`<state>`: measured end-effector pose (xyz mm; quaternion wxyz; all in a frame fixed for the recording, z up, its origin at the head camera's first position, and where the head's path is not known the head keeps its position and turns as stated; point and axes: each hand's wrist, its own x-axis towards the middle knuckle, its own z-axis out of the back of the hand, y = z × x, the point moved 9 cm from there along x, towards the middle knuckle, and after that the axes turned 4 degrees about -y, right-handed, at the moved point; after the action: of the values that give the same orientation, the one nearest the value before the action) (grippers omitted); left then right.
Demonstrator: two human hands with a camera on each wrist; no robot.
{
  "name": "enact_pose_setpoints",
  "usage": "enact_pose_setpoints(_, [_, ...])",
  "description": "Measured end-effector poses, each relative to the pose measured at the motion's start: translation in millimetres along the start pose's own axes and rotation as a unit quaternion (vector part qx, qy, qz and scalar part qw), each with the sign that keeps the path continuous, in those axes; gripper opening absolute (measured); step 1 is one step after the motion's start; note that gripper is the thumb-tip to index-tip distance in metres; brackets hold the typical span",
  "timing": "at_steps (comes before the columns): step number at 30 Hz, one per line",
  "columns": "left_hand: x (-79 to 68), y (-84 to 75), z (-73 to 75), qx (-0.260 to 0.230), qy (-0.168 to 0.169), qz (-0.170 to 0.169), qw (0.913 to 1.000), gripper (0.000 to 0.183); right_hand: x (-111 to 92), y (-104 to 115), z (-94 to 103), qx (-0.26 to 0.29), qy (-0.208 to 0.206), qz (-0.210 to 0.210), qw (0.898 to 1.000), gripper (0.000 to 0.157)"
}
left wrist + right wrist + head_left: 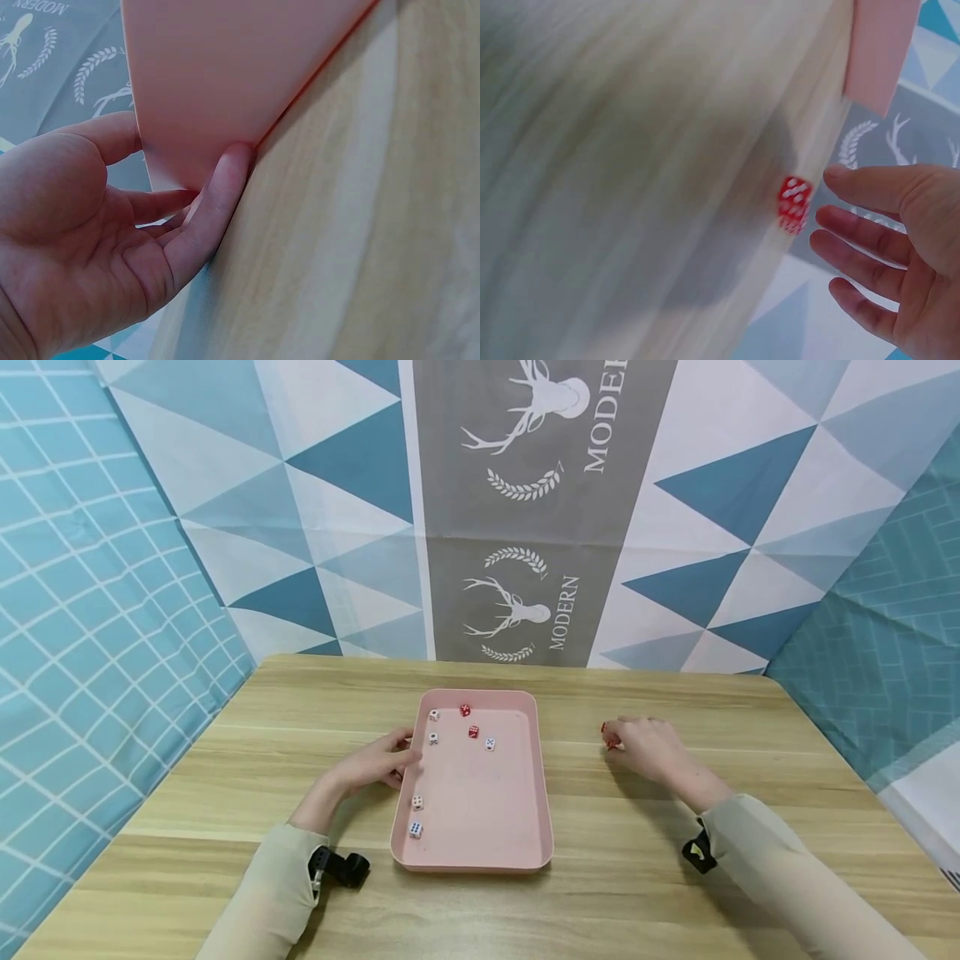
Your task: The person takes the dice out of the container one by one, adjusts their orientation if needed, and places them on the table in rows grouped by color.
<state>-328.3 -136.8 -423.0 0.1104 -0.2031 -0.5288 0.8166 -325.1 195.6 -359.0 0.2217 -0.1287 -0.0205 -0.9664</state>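
A shallow pink tray (480, 865) lies on the table, holding several white dice, one of them a white die (490, 744), and two red dice, one of them a red die (473, 732). My left hand (384, 760) grips the tray's left wall, thumb over the rim and fingers against the outside, as the left wrist view (112, 225) also shows. Right of the tray, my right hand (647, 745) hovers close over red dice (613, 742), which it partly hides. In the right wrist view its spread fingers (859, 259) stand just apart from red dice (793, 201) on the wood.
The wood-grain table (465, 914) runs back to a patterned cloth wall (360, 527) of triangles and deer prints. Blue tiled-print cloth (90, 610) hangs at the left. Each wrist carries a black strap, with a camera (352, 869) visible on the left one.
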Motion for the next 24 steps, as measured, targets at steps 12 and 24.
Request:
enact_pose_setpoints(12, [0.1, 0.9, 0.2, -0.004, 0.003, -0.008, 1.0000, 0.057, 18.6, 48.1, 18.7, 0.004, -0.047, 0.053, 0.998, 0.005])
enact_pose_setpoints(24, [-0.3, -0.4, 0.7, -0.006, 0.007, -0.013, 0.9999, 0.058, 38.9, 78.3, 19.9, 0.017, -0.065, 0.065, 0.996, 0.005])
